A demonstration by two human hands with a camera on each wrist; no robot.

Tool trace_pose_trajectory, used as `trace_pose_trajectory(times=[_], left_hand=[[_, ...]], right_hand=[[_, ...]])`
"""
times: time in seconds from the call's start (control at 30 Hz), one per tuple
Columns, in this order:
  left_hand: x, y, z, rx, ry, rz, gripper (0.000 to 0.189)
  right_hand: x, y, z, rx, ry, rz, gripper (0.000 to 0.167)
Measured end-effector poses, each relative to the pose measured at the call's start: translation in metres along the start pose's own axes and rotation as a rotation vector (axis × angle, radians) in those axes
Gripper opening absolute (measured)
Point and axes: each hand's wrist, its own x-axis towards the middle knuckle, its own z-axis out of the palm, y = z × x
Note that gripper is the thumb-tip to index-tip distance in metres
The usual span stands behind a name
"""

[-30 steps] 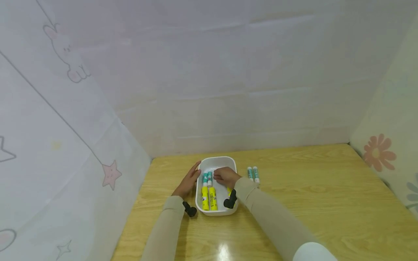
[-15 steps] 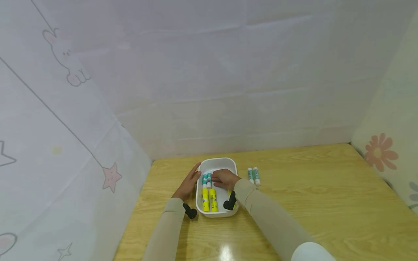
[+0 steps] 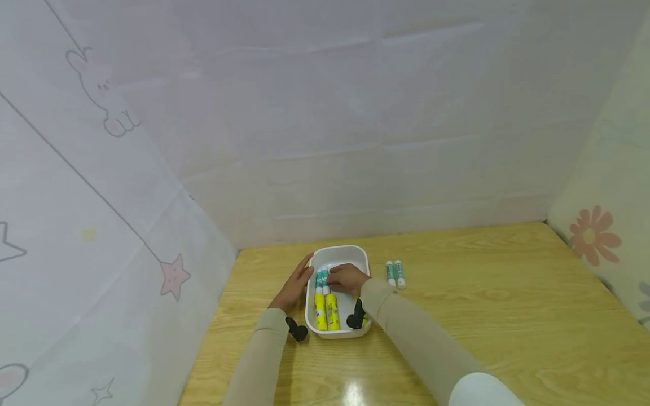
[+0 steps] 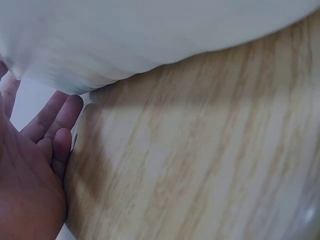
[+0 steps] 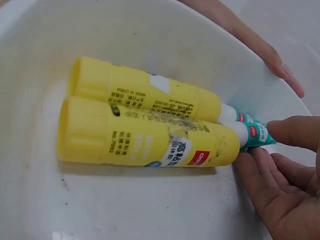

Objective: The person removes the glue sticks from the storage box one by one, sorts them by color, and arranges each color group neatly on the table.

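Green stick (image 5: pixel 259 133): inside tray (image 3: pixel 339 252), left of tray's middle, grasped between thumb and fingers of right hand (image 3: pixel 347 277). Second green stick (image 3: pixel 319 279) just beside, toward tray's left wall. Yellow sticks (image 5: pixel 145 135) in line with both, toward tray's near end. Left hand (image 3: pixel 294 287) loose, fingers fairly straight, against tray's left wall outside. Raised rim all around tray; surface (image 3: pixel 487 293) stretches widely right of tray, outer sticks (image 3: pixel 400 274) near tray there.
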Motion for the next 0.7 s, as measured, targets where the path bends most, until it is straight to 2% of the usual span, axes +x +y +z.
trace_pose_trajectory(times=[0.13, 0.4, 0.7], left_hand=[[-0.002, 0.000, 0.002, 0.018, 0.013, 0.017, 0.060], [0.000, -0.002, 0.002, 0.047, 0.036, -0.005, 0.060], [-0.002, 0.012, -0.001, 0.011, -0.033, -0.045, 0.059]], right_hand=[[0.001, 0.001, 0.003, -0.095, 0.035, -0.032, 0.046], [0.011, 0.007, 0.003, -0.155, 0.056, -0.047, 0.037], [0.012, 0.007, 0.005, -0.269, 0.102, -0.071, 0.035]])
